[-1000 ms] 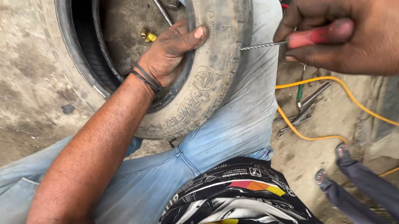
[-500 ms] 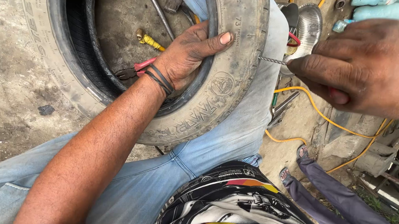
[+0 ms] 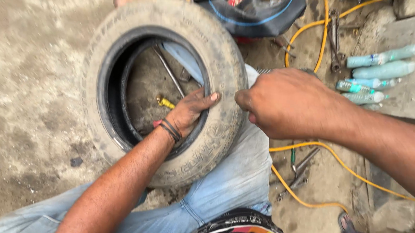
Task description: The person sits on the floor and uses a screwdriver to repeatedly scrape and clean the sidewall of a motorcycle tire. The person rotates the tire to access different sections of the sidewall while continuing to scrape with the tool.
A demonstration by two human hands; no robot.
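A worn black tyre (image 3: pixel 126 23) stands tilted against my jeans-clad leg. My left hand (image 3: pixel 188 112), with black bands on the wrist, reaches through the opening and grips the inner edge, thumb on the sidewall. My right hand (image 3: pixel 286 105) is a closed fist pressed against the tread on the tyre's right side. The red-handled spike tool it holds is hidden inside the fist.
A yellow hose (image 3: pixel 321 158) loops over the dirt at the right, beside metal hand tools (image 3: pixel 301 169). Several plastic bottles (image 3: pixel 381 70) lie on a concrete slab. A black inner tube (image 3: pixel 268 13) sits behind the tyre. A yellow-tipped tool (image 3: pixel 165 102) and metal rod (image 3: pixel 169 72) show through the opening.
My right hand has moved left with the spike tool until the fist meets the tread. The view has pulled back and shows the whole tyre. The left hand keeps its grip.
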